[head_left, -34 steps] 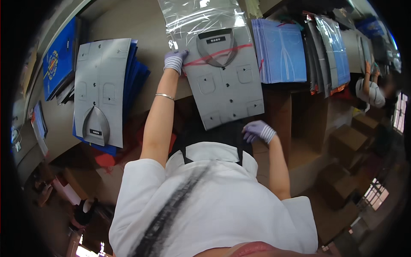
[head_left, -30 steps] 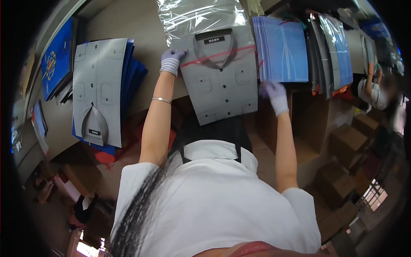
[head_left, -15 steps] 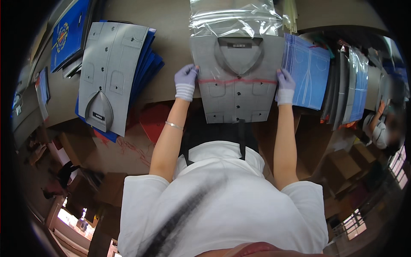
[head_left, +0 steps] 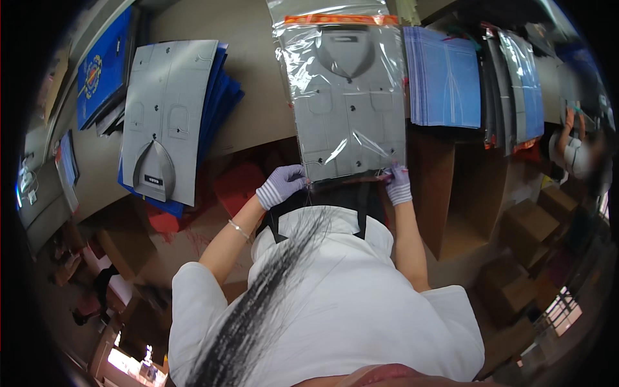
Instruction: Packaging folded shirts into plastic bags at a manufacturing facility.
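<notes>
A flat grey piece printed like a collared shirt lies in a clear plastic bag on the table in front of me, collar end away. The bag covers the piece down to its near edge. My left hand, in a pale purple glove with white stripes at the cuff, pinches the bag's near left corner. At the near right corner my right hand, gloved alike, pinches the bag's edge. A reddish strip runs along that edge between my hands. An orange band crosses the far end.
A grey shirt-print piece tops a fanned blue stack at left, near blue printed packs. To the right are a light-blue stack and wrapped packs. An open carton stands below the table; another person is farther right.
Both hands have come toward me with the bag's edge, from mid-piece to its near end. The plastic now covers the whole grey piece.
</notes>
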`<state>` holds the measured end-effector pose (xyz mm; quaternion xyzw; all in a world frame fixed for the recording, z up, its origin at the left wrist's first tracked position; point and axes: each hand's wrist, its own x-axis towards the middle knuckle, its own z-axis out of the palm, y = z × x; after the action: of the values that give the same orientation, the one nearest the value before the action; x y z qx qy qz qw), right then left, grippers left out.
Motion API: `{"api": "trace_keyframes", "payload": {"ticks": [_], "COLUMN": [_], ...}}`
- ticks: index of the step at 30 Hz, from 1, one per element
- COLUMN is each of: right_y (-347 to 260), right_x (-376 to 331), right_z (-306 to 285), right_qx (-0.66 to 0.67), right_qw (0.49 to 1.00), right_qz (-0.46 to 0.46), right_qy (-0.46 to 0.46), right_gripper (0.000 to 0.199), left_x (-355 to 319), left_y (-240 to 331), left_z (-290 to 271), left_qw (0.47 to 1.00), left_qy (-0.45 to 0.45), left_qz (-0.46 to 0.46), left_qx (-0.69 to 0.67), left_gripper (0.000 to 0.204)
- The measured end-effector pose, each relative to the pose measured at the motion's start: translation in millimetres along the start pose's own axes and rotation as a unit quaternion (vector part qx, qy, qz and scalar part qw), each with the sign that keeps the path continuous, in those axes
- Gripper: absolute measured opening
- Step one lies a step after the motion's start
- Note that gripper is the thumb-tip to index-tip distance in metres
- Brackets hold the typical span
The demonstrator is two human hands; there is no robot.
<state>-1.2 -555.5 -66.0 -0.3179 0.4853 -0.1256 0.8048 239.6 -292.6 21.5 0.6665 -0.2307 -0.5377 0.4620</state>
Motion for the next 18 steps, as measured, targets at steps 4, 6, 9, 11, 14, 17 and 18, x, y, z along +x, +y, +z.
{"api": "trace_keyframes", "payload": {"ticks": [4,6,9,11,14,17,18], "right_y": [-117.5,-173.4,-212.8,-199.8,-140.8,-88.6,-81.6], "right_x": [-83.4,-136.8,-174.9,-155.6,-94.5,-28.9,-18.6], "right_z": [114.1,136.6,180.2,198.0,215.7,186.1,164.0], "right_qx": [-0.065,-0.203,-0.43,-0.542,-0.587,-0.658,-0.628], "right_qw": [0.963,0.911,0.74,0.618,0.583,0.642,0.675], "right_qz": [-0.253,-0.359,-0.516,-0.569,-0.556,-0.37,-0.357], "right_qy": [0.069,0.028,-0.023,-0.037,-0.082,-0.132,-0.151], "right_gripper": [0.012,0.014,0.022,0.026,0.023,0.018,0.018], "left_x": [-41.6,-48.0,-30.9,-18.4,-1.4,13.8,18.6], "left_y": [57.4,77.8,65.3,72.8,80.5,85.5,85.0], "left_z": [-9.9,-4.3,18.9,34.2,41.4,36.0,29.6], "left_qw": [0.987,0.978,0.986,0.984,0.981,0.979,0.981], "left_qy": [-0.046,-0.097,-0.075,-0.043,-0.05,-0.023,-0.003], "left_qz": [0.049,0.039,0.075,0.087,0.111,0.115,0.114], "left_qx": [-0.143,-0.179,-0.13,-0.148,-0.149,-0.164,-0.16], "left_gripper": [0.012,0.011,0.01,0.011,0.01,0.012,0.012]}}
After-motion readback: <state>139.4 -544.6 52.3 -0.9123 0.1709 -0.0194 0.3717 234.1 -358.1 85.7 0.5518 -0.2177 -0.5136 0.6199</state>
